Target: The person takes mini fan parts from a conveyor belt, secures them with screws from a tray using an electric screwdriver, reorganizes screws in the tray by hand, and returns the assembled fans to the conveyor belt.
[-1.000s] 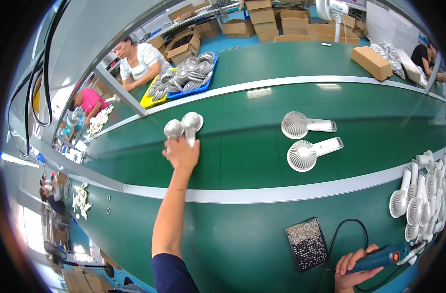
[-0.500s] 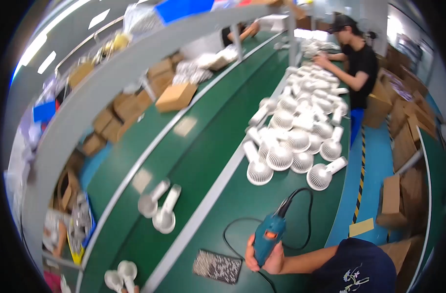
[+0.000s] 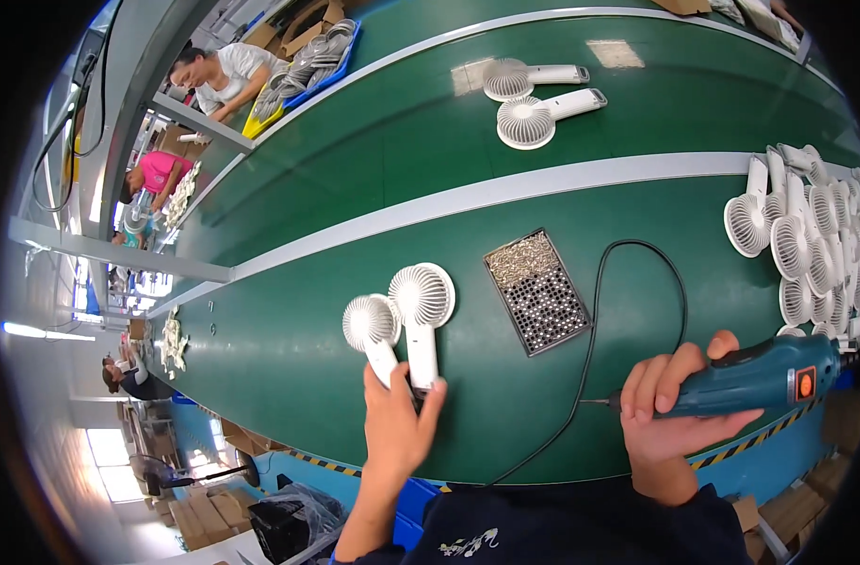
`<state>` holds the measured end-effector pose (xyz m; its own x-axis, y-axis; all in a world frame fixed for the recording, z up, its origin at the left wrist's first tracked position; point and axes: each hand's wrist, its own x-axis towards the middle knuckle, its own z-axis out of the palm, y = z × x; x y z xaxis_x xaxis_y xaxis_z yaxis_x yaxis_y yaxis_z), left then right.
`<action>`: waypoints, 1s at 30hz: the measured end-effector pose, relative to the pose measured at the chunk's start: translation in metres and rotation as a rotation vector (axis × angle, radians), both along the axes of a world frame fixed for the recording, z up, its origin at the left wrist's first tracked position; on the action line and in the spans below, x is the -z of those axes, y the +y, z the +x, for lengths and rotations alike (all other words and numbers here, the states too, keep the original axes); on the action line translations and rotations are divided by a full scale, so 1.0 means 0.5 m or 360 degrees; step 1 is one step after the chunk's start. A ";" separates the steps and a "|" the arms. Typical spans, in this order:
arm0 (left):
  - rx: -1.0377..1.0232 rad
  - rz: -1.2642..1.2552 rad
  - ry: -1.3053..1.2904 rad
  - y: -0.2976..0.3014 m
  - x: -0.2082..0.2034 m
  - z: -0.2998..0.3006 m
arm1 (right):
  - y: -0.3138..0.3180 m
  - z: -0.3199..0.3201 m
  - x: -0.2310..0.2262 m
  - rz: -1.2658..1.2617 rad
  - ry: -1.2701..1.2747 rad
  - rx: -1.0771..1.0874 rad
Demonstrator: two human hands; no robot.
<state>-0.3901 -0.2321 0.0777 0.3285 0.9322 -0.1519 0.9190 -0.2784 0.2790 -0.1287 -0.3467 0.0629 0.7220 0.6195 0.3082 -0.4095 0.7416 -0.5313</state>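
My left hand (image 3: pixel 399 428) grips the handles of two white hand-held fans (image 3: pixel 402 311), their round heads lying side by side on the green bench (image 3: pixel 289 358). My right hand (image 3: pixel 670 414) holds a teal electric screwdriver (image 3: pixel 760 375) pointing left, its black cord (image 3: pixel 628 273) looping over the bench. A black tray of small screws (image 3: pixel 535 290) lies between the two hands, just right of the fans.
Two more white fans (image 3: pixel 534 99) lie on the green conveyor belt (image 3: pixel 402 132) beyond a grey strip. Several fans (image 3: pixel 807 235) are heaped at the right edge. People work at the far left, near a blue bin of parts (image 3: pixel 308 61).
My left hand has brought two fans back from the belt to the near bench. The view swung right, then back. My right hand keeps the screwdriver.
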 end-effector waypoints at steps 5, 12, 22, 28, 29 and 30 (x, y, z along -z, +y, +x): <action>0.0478 -0.0202 0.0295 -0.021 -0.098 -0.029 | -0.017 0.011 0.004 -0.0093 0.0149 -0.0029; 0.1806 0.0085 0.0422 0.187 -0.054 -0.022 | 0.007 0.015 0.002 -0.0191 0.0046 0.0066; 0.1531 0.0295 0.0203 0.113 0.023 0.060 | 0.094 0.019 -0.045 0.0072 -0.0606 -0.0188; 0.1322 0.0206 0.0087 0.064 0.022 0.061 | 0.119 0.016 -0.008 -0.0085 -0.0851 -0.0255; 0.1289 0.0159 0.0026 0.063 0.016 0.064 | 0.122 0.019 -0.004 -0.0088 -0.0834 -0.0254; 0.1250 0.0119 -0.0028 0.062 0.008 0.068 | 0.126 0.020 0.002 -0.0059 -0.0784 -0.0255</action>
